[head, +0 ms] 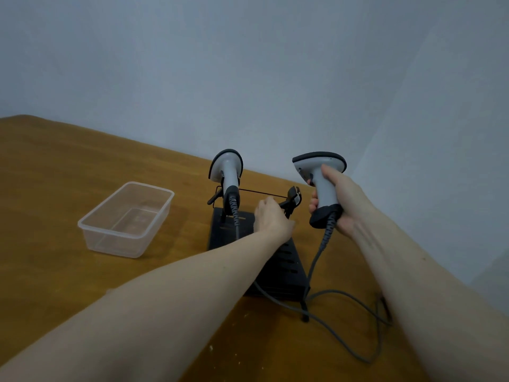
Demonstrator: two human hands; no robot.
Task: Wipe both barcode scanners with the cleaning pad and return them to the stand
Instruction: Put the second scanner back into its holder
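Right hand point(340, 201) grips upright scanner point(321, 175), head seemingly facing left.

A grey handheld barcode scanner with a black-rimmed head point(228, 172) sits upright in the left cradle of a black wire-and-plate stand point(286, 267) on the table, its grey coiled cable running down across the stand's base. A second grey barcode scanner with a black head rim and black handle base point(321, 179) is lifted in the air just right of the stand, upright, head tilted leftward, its grey cable point(344, 323) trailing down and looping over the table. The stand's right black cradle point(294, 196) holds no scanner.
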